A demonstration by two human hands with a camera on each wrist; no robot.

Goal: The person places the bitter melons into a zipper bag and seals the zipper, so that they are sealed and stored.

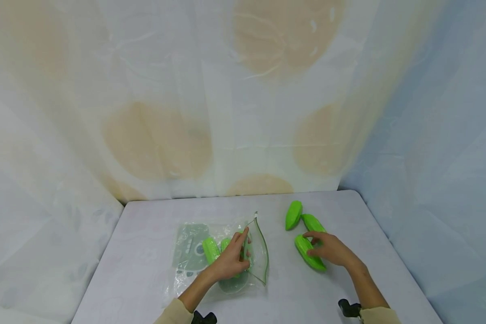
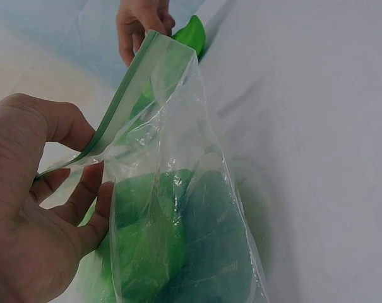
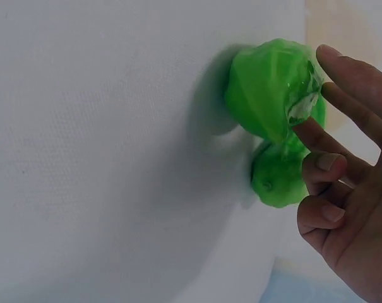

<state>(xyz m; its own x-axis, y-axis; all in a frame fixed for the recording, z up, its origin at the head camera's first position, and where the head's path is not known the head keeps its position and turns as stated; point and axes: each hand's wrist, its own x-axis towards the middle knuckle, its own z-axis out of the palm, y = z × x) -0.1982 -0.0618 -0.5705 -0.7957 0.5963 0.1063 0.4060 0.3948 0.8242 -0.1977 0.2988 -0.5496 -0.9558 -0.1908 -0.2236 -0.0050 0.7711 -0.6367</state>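
Note:
My left hand [image 1: 230, 261] holds the green zip edge of a clear resealable bag [image 1: 261, 258], whose mouth stands apart, facing right. Inside the bag lie bright green, ridged vegetables shaped like bitter gourds [image 1: 211, 250]; the hand and the printed film partly hide them. In the left wrist view, thumb and fingers grip the bag's rim [image 2: 115, 107]. On the right, my right hand [image 1: 332, 249] reaches over the nearest bitter gourd [image 1: 308, 254] on the table. Its fingertips are at that gourd's side, thumb and forefinger spread rather than curled round it [image 3: 273, 88].
Two more green bitter gourds lie just behind the right hand: one at the far left [image 1: 294, 215], the other partly covered [image 1: 312, 222]. The pale table [image 1: 146, 252] is bordered by hanging patterned sheets [image 1: 227, 112] at the back and sides.

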